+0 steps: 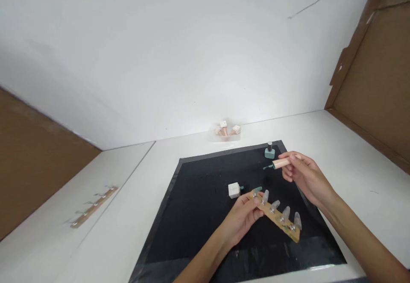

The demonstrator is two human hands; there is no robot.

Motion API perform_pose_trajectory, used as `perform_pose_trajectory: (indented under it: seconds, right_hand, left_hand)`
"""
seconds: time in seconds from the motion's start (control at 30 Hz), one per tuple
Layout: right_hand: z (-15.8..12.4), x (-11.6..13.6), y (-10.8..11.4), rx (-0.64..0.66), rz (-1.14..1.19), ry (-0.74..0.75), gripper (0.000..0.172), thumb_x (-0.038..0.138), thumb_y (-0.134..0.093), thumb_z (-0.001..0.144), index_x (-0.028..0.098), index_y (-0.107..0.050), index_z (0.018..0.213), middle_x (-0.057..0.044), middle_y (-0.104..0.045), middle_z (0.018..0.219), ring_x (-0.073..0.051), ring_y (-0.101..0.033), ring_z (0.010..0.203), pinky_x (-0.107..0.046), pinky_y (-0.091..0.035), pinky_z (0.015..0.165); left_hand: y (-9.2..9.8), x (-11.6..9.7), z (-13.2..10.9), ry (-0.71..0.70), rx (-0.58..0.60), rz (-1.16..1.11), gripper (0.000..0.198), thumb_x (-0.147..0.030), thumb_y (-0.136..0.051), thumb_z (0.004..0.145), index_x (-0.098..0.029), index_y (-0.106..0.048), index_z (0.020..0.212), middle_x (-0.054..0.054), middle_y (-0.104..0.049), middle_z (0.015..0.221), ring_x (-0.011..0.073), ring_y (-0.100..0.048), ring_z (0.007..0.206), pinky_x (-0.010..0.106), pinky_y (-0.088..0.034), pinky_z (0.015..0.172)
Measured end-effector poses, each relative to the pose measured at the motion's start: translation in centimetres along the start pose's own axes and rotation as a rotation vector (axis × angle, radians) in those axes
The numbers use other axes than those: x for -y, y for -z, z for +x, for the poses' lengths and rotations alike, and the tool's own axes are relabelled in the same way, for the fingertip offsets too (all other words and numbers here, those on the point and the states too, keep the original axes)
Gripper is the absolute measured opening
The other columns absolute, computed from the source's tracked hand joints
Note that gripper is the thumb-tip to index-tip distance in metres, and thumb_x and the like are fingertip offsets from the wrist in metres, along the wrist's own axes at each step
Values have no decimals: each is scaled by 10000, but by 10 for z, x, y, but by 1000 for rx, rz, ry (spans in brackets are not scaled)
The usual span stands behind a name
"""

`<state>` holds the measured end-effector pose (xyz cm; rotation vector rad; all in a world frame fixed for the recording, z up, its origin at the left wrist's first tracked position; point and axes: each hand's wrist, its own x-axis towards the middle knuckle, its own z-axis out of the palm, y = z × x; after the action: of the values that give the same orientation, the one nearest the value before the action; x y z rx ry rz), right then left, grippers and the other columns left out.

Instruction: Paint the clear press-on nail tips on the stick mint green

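My left hand (245,216) grips one end of a wooden nail practice stand (275,218), which carries several clear false nails (286,213) on metal pegs. The false nail at the held end (257,190) is green; the others look clear. In my right hand (303,174) is a nail polish brush (282,163) with a pinkish cap handle, its green-coated tip pointing left, apart from the nails. An open white polish bottle (234,190) lies on its side by my left hand, green at its neck. A green bottle with a dark cap (269,151) stands behind.
Beneath everything is a black mat (198,206) on a white table. A clear box (226,137) with several pink-capped bottles stands by the back wall. A second nail stand (94,208) lies at left. Cardboard panels (374,78) flank both sides.
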<state>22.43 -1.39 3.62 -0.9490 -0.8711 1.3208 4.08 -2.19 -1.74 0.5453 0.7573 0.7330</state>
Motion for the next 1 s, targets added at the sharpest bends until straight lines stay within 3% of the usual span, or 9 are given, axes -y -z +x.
perform_pose_trajectory:
  seconds: [0.17,0.5,0.7,1.0]
  right_hand:
    - [-4,-2,-5,51,-149,84,380,559,-652,760,183,-704,761,49,-444,474,-102,-396,484,-269,-330,526]
    - [-4,-13,-12,95,-187,53,350,545,-638,786,201,-702,760,61,-428,457,-89,-379,465,-246,-316,521]
    - [-6,-16,-14,153,-206,77,356,559,-627,785,216,-715,746,57,-446,463,-80,-376,445,-233,-336,515]
    - [-8,-21,-19,274,-269,89,313,523,-609,817,235,-714,749,43,-511,516,-70,-412,439,-210,-348,486]
  left_hand:
    - [-1,-1,0,69,44,-179,374,-330,-873,491,-124,-668,727,8,-614,708,103,-575,658,195,-437,599]
    - [1,-13,-7,-35,204,-118,304,-248,-859,488,-108,-665,675,-12,-543,633,56,-518,545,135,-430,498]
    - [2,-17,-11,-61,197,-141,289,-246,-858,459,-128,-654,627,-22,-509,645,65,-507,551,142,-417,438]
    - [-1,-23,-16,-91,148,44,330,-316,-829,517,-116,-568,508,-38,-462,621,30,-441,466,133,-333,355]
